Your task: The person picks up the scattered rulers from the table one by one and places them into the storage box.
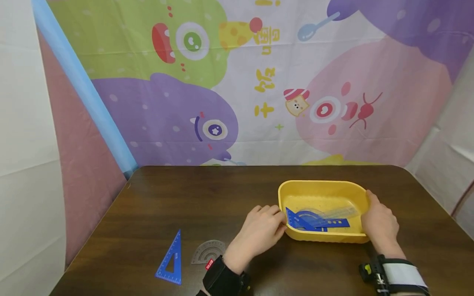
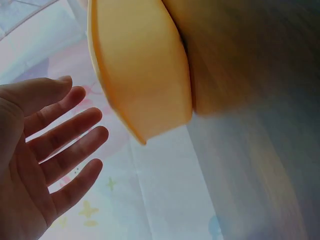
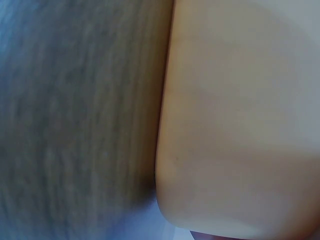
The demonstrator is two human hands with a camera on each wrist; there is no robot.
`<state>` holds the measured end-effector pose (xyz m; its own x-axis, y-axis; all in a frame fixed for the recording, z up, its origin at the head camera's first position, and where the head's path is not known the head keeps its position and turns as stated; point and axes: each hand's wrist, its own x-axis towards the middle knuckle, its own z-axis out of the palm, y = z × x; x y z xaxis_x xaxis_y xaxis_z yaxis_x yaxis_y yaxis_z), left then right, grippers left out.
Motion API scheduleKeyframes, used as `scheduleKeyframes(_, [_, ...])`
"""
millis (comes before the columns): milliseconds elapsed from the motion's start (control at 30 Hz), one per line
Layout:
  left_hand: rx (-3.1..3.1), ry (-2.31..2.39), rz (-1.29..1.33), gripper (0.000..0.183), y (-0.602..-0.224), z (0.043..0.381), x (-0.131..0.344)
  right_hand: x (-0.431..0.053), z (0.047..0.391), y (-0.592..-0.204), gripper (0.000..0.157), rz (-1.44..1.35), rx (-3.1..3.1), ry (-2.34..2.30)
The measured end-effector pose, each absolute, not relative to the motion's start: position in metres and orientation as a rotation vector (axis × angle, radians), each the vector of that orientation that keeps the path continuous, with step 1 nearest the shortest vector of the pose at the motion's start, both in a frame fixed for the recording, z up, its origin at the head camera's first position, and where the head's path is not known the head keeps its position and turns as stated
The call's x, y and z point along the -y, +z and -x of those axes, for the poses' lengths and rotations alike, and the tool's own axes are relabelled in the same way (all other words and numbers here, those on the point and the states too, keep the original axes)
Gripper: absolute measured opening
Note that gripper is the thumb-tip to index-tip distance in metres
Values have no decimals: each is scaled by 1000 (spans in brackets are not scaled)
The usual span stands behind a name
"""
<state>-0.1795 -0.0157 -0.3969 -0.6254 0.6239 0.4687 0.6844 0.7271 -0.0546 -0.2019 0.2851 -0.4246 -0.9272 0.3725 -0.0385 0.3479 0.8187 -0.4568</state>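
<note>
A yellow plastic bin [image 1: 326, 237] stands on the table. Inside lie a blue set square [image 1: 292, 218], a blue straight ruler [image 1: 338, 223], a blue protractor [image 1: 308, 213] and clear plastic pieces [image 1: 338, 212], partly overlapping. My right hand [image 1: 381, 222] grips the bin's right rim; the right wrist view shows only the bin's wall [image 3: 235, 130] up close, with no fingers. Beside the bin's left end is my left hand [image 1: 261, 228]. In the left wrist view, its loosely bent fingers [image 2: 75, 150] stand apart from the bin wall [image 2: 142, 65].
On the brown wooden table [image 1: 207, 197], left of the bin, lie a blue triangular set square [image 1: 177, 263] and a clear protractor [image 1: 209, 250], the latter partly covered by my left wrist. A cartoon-printed cloth [image 1: 259, 144] hangs behind the table's far edge.
</note>
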Motion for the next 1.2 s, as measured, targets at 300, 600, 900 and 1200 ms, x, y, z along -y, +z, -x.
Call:
scheduleKeyframes(300, [2544, -144, 947, 27, -400, 173, 40, -285, 204, -424, 61, 571, 2946, 729])
scheduleKeyframes(600, [2710, -210, 883, 57, -404, 169, 60, -284, 202, -424, 60, 571, 2955, 731])
scheduleKeyframes(900, [2954, -255, 822, 83, -410, 160, 79, -286, 202, -425, 59, 557, 2959, 724])
scheduleKeyframes(1200, [3191, -403, 792, 92, -405, 159, 104, -285, 201, -423, 59, 553, 2946, 736])
